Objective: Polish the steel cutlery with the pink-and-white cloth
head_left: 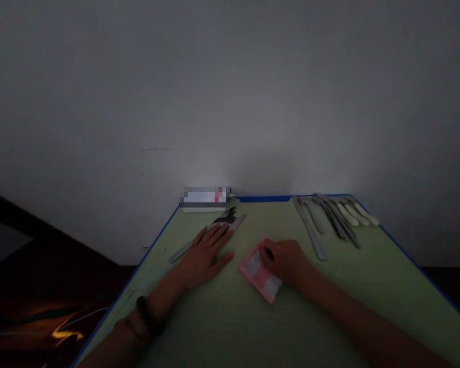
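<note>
Pink cloth is pinched in the right hand; the open left hand half-hides cutlery.

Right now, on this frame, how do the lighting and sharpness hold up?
Head view: dim overall, with the wall palest near the middle and a soft shadow just above the table; lower left nearly black apart from an orange glint; right hand and checked cloth look slightly soft; pixelation masks most of the white object at the back.
</note>
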`<state>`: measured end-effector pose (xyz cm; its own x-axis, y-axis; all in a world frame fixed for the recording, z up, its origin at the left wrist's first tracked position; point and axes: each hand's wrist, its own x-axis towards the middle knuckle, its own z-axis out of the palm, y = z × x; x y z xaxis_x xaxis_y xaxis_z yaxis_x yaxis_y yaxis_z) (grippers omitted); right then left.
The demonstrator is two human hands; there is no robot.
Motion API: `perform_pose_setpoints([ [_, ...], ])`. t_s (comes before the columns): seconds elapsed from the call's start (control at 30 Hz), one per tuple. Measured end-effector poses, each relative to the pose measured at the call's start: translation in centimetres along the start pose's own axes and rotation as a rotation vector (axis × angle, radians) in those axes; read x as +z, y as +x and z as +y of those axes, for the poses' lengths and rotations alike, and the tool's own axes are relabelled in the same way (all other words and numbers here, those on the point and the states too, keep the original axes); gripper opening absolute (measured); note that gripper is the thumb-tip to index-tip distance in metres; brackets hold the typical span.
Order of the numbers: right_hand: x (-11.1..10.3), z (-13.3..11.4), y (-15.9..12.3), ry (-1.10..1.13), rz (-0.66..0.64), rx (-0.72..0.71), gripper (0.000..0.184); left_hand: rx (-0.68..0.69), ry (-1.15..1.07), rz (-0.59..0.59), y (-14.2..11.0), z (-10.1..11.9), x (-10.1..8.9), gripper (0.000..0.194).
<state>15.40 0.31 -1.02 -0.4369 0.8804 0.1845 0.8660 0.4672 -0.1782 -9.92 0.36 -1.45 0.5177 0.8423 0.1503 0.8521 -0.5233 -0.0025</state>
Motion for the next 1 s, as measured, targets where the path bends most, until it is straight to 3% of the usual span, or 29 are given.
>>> perform_pose_setpoints([
  [0.3, 0.2, 0.3, 0.1, -0.040, 0.026, -0.013, 0.031, 0.016, 0.011, -0.036, -2.1, -1.0, -1.0, 0.054],
  [0.43, 0.2, 0.3, 0.1, -0.035, 0.040, -0.012, 0.032, -0.075, 0.035, 0.009, -2.2, -1.8, -0.8, 0.061],
  [0.63, -0.1, 0.4, -0.2, -0.020, 0.044, -0.006, 0.032, -0.141, 0.012, -0.059, -2.4, -2.5, -0.2, 0.062],
  [0.8, 0.0, 0.3, 0.1, -0.046, 0.038, 0.036, 0.032, -0.166, 0.052, 0.048, -2.6, -2.2, -0.6, 0.058],
  [1.0, 0.0, 0.6, 0.6, 0.037, 0.073, 0.065, 0.036, -0.140, 0.095, 0.159, -1.7, -0.1, -1.0, 0.034],
])
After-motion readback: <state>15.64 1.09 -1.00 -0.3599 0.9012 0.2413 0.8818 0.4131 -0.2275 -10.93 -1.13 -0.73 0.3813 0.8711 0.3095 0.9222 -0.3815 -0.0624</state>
